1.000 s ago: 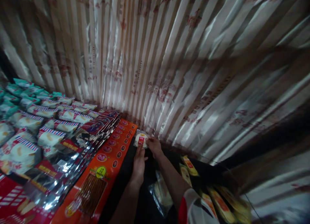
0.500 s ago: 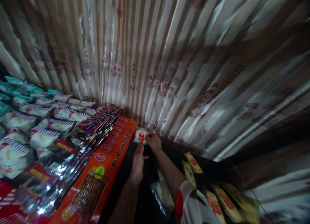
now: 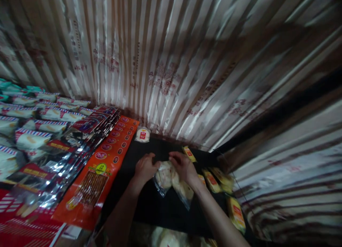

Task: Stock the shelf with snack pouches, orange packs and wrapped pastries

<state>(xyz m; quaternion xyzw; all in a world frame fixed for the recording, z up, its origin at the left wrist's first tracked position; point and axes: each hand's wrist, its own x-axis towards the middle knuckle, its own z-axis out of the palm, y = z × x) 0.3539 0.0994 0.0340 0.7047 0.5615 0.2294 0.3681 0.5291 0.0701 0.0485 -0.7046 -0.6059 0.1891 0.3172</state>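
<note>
Two bare hands and two bare forearms are all that shows of the person. The left hand (image 3: 144, 166) is broad across the back, with a rounded row of knuckles. The right hand (image 3: 184, 165) looks somewhat longer, its fingers (image 3: 175, 156) slim and tapering toward the tips. Both wrists are narrow. The left forearm (image 3: 123, 207) and the right forearm (image 3: 213, 213) are lean, smooth in outline and uncovered as far as the lower edge of the view (the light is dim and the picture soft, so nails and finer marks cannot be made out).
</note>
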